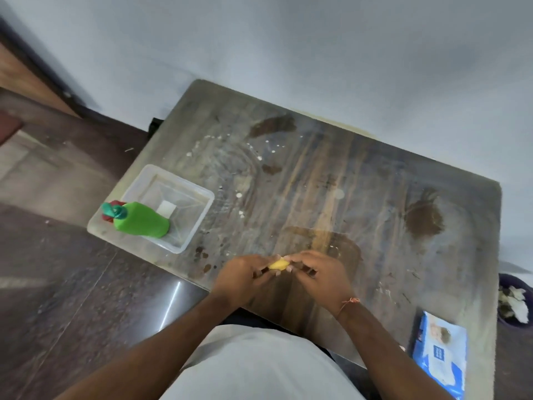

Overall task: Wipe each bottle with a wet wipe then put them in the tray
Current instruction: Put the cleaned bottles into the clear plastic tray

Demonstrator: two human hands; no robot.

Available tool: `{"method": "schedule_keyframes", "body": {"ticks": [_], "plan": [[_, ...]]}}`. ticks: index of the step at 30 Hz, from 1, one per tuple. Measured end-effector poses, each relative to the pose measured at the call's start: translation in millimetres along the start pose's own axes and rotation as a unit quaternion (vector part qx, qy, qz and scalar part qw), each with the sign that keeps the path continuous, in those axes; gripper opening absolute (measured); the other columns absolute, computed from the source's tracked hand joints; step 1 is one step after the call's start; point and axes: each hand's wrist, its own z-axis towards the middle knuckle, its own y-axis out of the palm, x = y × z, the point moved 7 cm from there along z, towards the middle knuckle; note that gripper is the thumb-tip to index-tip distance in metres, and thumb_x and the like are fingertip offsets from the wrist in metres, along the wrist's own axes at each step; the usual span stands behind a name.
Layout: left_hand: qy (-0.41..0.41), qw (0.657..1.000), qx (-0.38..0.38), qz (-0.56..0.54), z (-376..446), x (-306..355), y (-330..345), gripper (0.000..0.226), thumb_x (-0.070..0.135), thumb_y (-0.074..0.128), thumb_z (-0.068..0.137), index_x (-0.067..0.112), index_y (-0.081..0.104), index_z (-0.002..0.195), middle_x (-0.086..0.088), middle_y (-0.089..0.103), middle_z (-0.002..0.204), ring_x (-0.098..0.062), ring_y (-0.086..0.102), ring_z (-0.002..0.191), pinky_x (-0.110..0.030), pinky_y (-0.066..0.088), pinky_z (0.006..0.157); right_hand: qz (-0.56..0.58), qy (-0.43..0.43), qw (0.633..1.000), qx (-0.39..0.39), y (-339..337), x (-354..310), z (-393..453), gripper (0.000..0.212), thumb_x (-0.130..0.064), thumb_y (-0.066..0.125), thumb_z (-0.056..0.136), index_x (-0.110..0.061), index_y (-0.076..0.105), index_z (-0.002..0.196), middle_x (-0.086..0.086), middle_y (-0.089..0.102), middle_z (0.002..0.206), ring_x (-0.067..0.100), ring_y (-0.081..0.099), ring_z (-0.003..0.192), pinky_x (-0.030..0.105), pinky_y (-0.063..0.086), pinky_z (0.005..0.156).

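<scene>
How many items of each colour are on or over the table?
Green bottle: 1
Red item behind it, partly hidden: 1
Yellow item held by both hands: 1
Clear tray: 1
Blue wipes pack: 1
Total: 5

We see a green bottle [142, 222] with a teal cap in the clear tray [199, 223], something red behind it. Right of the tray, a small yellow object [279, 265] shows, and farther right a blue-and-white wipes pack [439, 359] on the streaked brown table [331, 174].

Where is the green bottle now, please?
In the head view, the green bottle lies in the clear tray at the table's left edge, far left of both hands.
</scene>
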Motion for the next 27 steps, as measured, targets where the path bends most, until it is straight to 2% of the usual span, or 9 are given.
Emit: {"method": "schedule_keyframes", "body": {"ticks": [3, 5, 7, 10, 12, 15, 18, 22, 27], "plan": [[-0.035, 0.999, 0.009, -0.040, -11.4, -29.7, -26.2, 0.042, 0.061, 0.064, 0.094, 0.047, 0.071, 0.133, 0.024, 0.067, 0.083, 0.001, 0.061, 0.074, -0.022, 0.050, 0.070, 0.025, -0.001, 0.999, -0.020, 26.3, -24.7, 23.8, 0.022, -0.033, 0.077, 0.094, -0.039, 0.078, 0.116, -0.022, 0.074, 0.103, 0.006, 0.070, 0.086, 0.031, 0.058, 0.078], [-0.061, 0.996, 0.028, -0.055, -18.3, -50.9, -44.2, 0.041, 0.056, 0.067, 0.094, 0.043, 0.072, 0.133, 0.022, 0.072, 0.089, 0.001, 0.063, 0.076, -0.021, 0.052, 0.072, 0.026, -0.003, 0.999, -0.027, 42.9, -41.4, 40.0, 0.022, -0.034, 0.076, 0.094, -0.038, 0.079, 0.116, -0.022, 0.074, 0.104, 0.004, 0.071, 0.088, 0.028, 0.058, 0.078], [-0.085, 0.992, 0.057, -0.068, -23.5, -68.8, -63.9, 0.039, 0.051, 0.070, 0.094, 0.040, 0.074, 0.131, 0.020, 0.075, 0.091, 0.001, 0.064, 0.073, -0.023, 0.053, 0.070, 0.020, -0.006, 0.999, -0.033, 55.8, -59.1, 55.0, 0.021, -0.032, 0.077, 0.095, -0.036, 0.080, 0.115, -0.022, 0.074, 0.104, 0.003, 0.069, 0.090, 0.021, 0.057, 0.078], [-0.127, 0.985, 0.084, -0.076, -30.9, -100.0, -93.8, 0.030, 0.041, 0.077, 0.095, 0.042, 0.077, 0.125, 0.032, 0.070, 0.078, 0.005, 0.062, 0.062, -0.013, 0.045, 0.062, 0.022, -0.017, 0.998, -0.053, 80.1, -89.1, 79.4, 0.020, -0.031, 0.077, 0.096, -0.034, 0.080, 0.116, -0.021, 0.074, 0.105, 0.002, 0.069, 0.091, 0.016, 0.055, 0.077], [-0.143, 0.983, 0.085, -0.072, -33.4, -116.5, -108.7, 0.028, 0.042, 0.077, 0.095, 0.047, 0.076, 0.123, 0.027, 0.072, 0.078, 0.004, 0.064, 0.062, -0.018, 0.049, 0.062, 0.021, -0.028, 0.997, -0.066, 96.3, -105.5, 93.8, 0.020, -0.033, 0.075, 0.097, -0.035, 0.079, 0.117, -0.020, 0.074, 0.106, 0.003, 0.069, 0.091, 0.021, 0.057, 0.079], [-0.157, 0.981, 0.092, -0.071, -36.8, -144.2, -128.3, 0.034, 0.057, 0.067, 0.093, 0.054, 0.068, 0.126, 0.015, 0.077, 0.084, -0.003, 0.066, 0.068, -0.029, 0.056, 0.068, 0.024, -0.034, 0.996, -0.076, 121.4, -125.5, 115.7, 0.021, -0.032, 0.075, 0.097, -0.037, 0.079, 0.116, -0.022, 0.074, 0.107, 0.004, 0.070, 0.089, 0.023, 0.058, 0.079], [-0.170, 0.977, 0.110, -0.072, -39.4, -168.7, -145.1, 0.039, 0.057, 0.067, 0.093, 0.063, 0.058, 0.130, 0.016, 0.079, 0.093, -0.005, 0.068, 0.073, -0.026, 0.055, 0.071, 0.022, -0.037, 0.995, -0.086, 144.4, -143.0, 134.8, 0.022, -0.027, 0.076, 0.096, -0.034, 0.079, 0.116, -0.019, 0.074, 0.107, 0.004, 0.070, 0.090, 0.020, 0.057, 0.080], [-0.210, 0.968, 0.118, -0.068, -41.5, -200.9, -161.0, 0.034, 0.048, 0.073, 0.095, 0.055, 0.070, 0.128, 0.017, 0.079, 0.095, 0.001, 0.063, 0.068, -0.014, 0.045, 0.067, 0.016, -0.050, 0.994, -0.100, 178.9, -156.4, 157.6, 0.023, -0.025, 0.077, 0.095, -0.031, 0.080, 0.117, -0.017, 0.076, 0.111, 0.003, 0.071, 0.092, 0.024, 0.059, 0.082], [-0.240, 0.960, 0.112, -0.090, -42.6, -231.4, -173.9, 0.035, 0.045, 0.073, 0.096, 0.053, 0.070, 0.130, 0.011, 0.080, 0.098, -0.004, 0.063, 0.063, -0.025, 0.053, 0.073, -0.016, -0.034, 0.992, -0.122, 214.7, -160.8, 176.5, 0.020, -0.031, 0.076, 0.094, -0.033, 0.079, 0.114, -0.016, 0.076, 0.109, 0.006, 0.070, 0.082, 0.027, 0.058, 0.078]]}}
